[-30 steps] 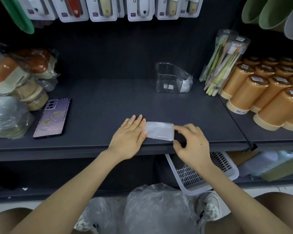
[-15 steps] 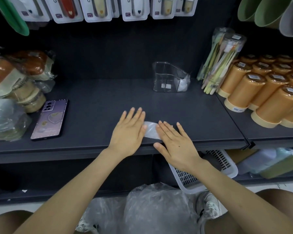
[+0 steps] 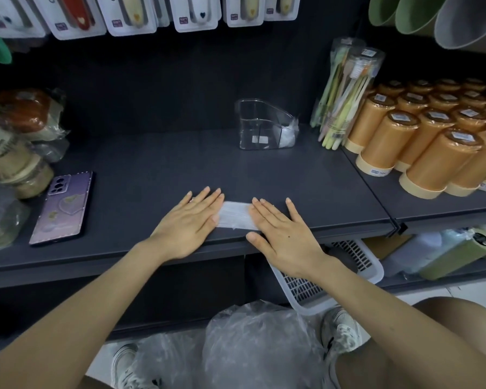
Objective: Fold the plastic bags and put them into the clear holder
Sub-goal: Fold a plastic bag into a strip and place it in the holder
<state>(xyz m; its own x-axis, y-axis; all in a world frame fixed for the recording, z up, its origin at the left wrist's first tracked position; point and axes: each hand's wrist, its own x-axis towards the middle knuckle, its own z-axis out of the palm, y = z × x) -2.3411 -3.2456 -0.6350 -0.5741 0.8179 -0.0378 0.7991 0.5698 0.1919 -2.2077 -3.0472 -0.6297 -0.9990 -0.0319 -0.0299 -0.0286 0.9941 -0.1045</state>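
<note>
**Both palms flat on the folded bag**

Head view: a folded, translucent white plastic bag lies near the front edge of the dark grey shelf, its long axis running left to right along that edge. The left hand and right hand press its two ends with straight, flat fingers, gripping nothing. The clear plastic holder stands well behind. Likely risk: the springy film unfolds once pressure lifts, or slides off the lip.

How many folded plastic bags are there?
2. The front bag lies on the shelf under the left hand and right hand; the stored bag sits at the right end of the clear holder, possibly hiding more.
</note>
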